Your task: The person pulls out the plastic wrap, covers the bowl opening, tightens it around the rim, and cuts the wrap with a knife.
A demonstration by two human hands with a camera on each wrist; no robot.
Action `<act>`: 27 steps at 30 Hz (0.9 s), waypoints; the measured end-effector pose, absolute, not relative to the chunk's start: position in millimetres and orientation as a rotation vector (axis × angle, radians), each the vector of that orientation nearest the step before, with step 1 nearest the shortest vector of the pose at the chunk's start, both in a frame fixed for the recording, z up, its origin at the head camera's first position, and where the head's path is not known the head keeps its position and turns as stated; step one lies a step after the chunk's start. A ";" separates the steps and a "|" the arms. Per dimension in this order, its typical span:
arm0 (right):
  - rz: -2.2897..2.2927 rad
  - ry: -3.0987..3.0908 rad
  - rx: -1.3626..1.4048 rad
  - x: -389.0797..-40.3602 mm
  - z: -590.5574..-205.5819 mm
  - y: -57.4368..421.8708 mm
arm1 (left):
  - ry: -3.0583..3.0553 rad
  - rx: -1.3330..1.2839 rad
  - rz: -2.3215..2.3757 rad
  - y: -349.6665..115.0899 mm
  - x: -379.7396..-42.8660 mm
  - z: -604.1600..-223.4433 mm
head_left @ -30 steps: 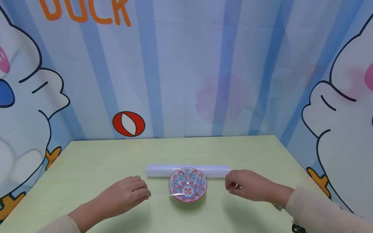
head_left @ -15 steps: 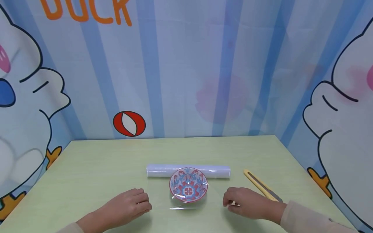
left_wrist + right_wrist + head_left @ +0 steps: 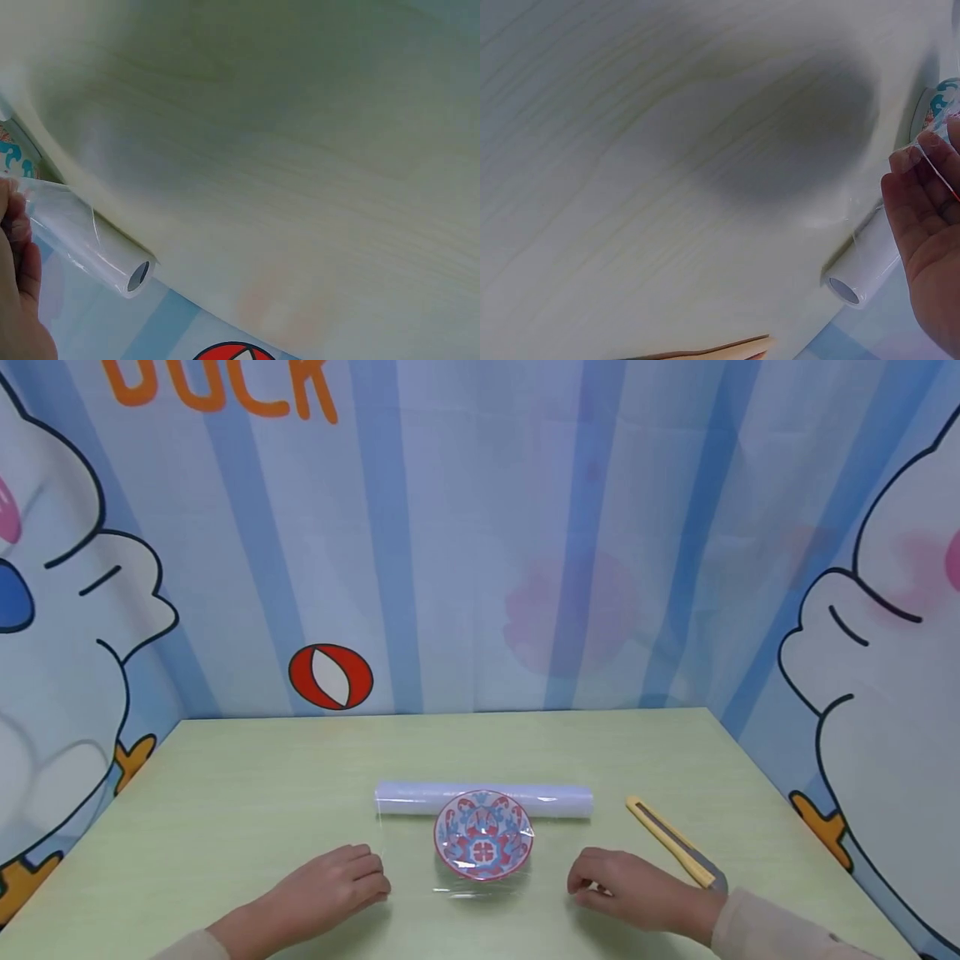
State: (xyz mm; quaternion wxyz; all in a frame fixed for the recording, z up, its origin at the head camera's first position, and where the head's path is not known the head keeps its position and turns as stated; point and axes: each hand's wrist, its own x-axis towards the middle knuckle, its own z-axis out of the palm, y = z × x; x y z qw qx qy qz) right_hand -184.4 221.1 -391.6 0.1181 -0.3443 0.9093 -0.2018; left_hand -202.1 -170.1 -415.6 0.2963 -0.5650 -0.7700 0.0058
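Lowered: left hand (image 3: 333,883), right hand (image 3: 630,891); fingers (image 3: 369,878) pinch clear film (image 3: 480,893), edges barely visible.

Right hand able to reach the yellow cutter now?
Probably yes: the yellow cutter lies close by with nothing on it, though the right hand seems to pinch clear film and would have to let go first.

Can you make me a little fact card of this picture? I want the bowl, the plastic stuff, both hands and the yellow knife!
Bowl: red, blue and white pattern
Roll: white, lying behind the bowl
Film: see-through, running from the roll over the bowl
Left hand: pinching the film
Right hand: pinching the film
Knife: yellow and grey, on the table, not held
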 end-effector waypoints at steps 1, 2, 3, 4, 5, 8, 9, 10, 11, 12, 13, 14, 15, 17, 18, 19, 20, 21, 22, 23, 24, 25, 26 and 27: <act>-0.596 2.664 -1.011 -184.9 -392.6 221.0 | -2.050 -1.495 0.014 -170.3 -202.4 -416.1; -0.599 2.671 -1.019 -185.6 -393.8 220.8 | -2.060 -1.489 0.012 -170.4 -203.0 -416.5; -0.600 2.678 -1.017 -186.6 -395.1 220.4 | -2.073 -1.482 0.015 -170.4 -203.4 -416.7; -0.597 2.688 -1.028 -187.6 -396.6 220.0 | -2.097 -1.476 0.010 -170.3 -203.9 -417.0; -0.598 2.697 -1.043 -188.8 -398.3 219.5 | -2.119 -1.468 0.011 -169.9 -204.5 -417.2; -0.606 2.723 -1.073 -192.8 -403.5 216.8 | -2.188 -1.447 0.014 -167.9 -206.8 -417.7; -0.610 2.730 -1.074 -194.1 -405.0 215.6 | -2.204 -1.442 0.022 -166.8 -207.7 -418.0; -0.613 2.737 -1.070 -195.6 -406.3 214.4 | -2.220 -1.443 0.028 -165.6 -208.9 -418.1; -0.620 2.741 -1.062 -196.9 -407.4 213.3 | -2.235 -1.445 0.033 -164.2 -210.1 -418.2; -0.627 2.741 -1.043 -198.2 -408.2 212.3 | -2.254 -1.445 0.031 -163.0 -211.3 -418.4; -0.639 2.737 -1.021 -199.7 -409.0 211.4 | -2.272 -1.449 0.029 -162.0 -212.5 -418.6; -0.647 2.732 -0.995 -201.3 -409.8 210.6 | -2.291 -1.451 0.025 -161.3 -213.4 -418.5; -0.658 2.725 -0.967 -202.9 -410.3 210.0 | -2.310 -1.451 0.024 -160.7 -214.2 -418.5; -0.688 2.717 -0.919 -205.8 -411.3 209.1 | -2.359 -1.440 0.007 -160.1 -215.3 -418.1; -0.699 2.715 -0.900 -207.2 -411.9 208.6 | -2.375 -1.431 0.003 -160.0 -215.6 -417.9; -0.707 2.717 -0.883 -208.7 -412.5 207.9 | -2.393 -1.425 -0.002 -159.8 -215.9 -417.6; -0.708 2.724 -0.871 -210.1 -413.2 207.2 | -2.412 -1.418 -0.008 -159.7 -216.0 -417.3; -0.710 2.732 -0.865 -211.5 -413.9 206.2 | -2.422 -1.412 -0.014 -159.2 -216.2 -417.3; -0.707 2.742 -0.863 -212.9 -414.7 205.1 | -2.441 -1.405 -0.030 -158.7 -216.3 -417.1; -0.704 2.752 -0.861 -214.4 -415.5 203.9 | -2.469 -1.395 -0.046 -157.8 -216.7 -416.8; -0.706 2.757 -0.853 -215.7 -415.8 202.5 | -2.499 -1.382 -0.068 -156.6 -217.3 -416.7; -0.707 2.763 -0.847 -217.2 -416.3 201.2 | -2.535 -1.363 -0.095 -155.4 -218.0 -416.3; -0.710 2.769 -0.839 -218.8 -416.8 199.8 | -2.569 -1.339 -0.118 -154.0 -219.0 -416.1; -0.716 2.770 -0.827 -220.4 -417.0 198.3 | -2.603 -1.311 -0.139 -152.6 -220.3 -415.9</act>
